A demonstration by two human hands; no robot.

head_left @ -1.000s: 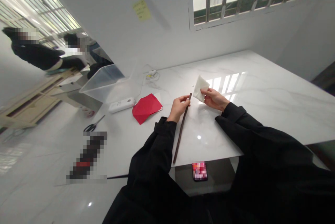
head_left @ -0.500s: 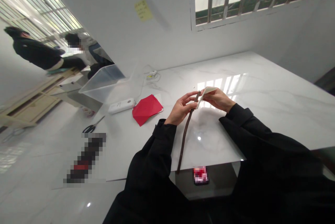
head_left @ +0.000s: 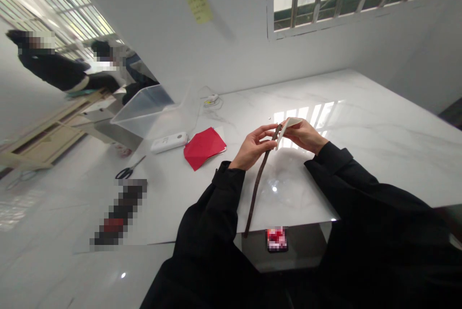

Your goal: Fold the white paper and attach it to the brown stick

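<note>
two hands are working close together, to the right of the red paper (head_left: 204, 148). the left hand (head_left: 250, 150) is grasping a thin brown stick (head_left: 255, 191) near its upper end, while the right hand (head_left: 306, 136) is pinching a pale folded sheet (head_left: 283, 133) beside that end; whether sheet and stick are touching, i cannot tell. the step in hand is seemingly lining up the two, and it is calling for a steady left hold and light right fingers. the stick is slanting down past the edge of the glossy white table (head_left: 378, 145). left of the red paper, a white case (head_left: 169, 142) is lying just beside it, and scissors (head_left: 124, 173) are resting farther off. beyond it, a sticky note (head_left: 200, 8) is clinging to the wall (head_left: 234, 49), and two people are sitting far to its left.
</note>
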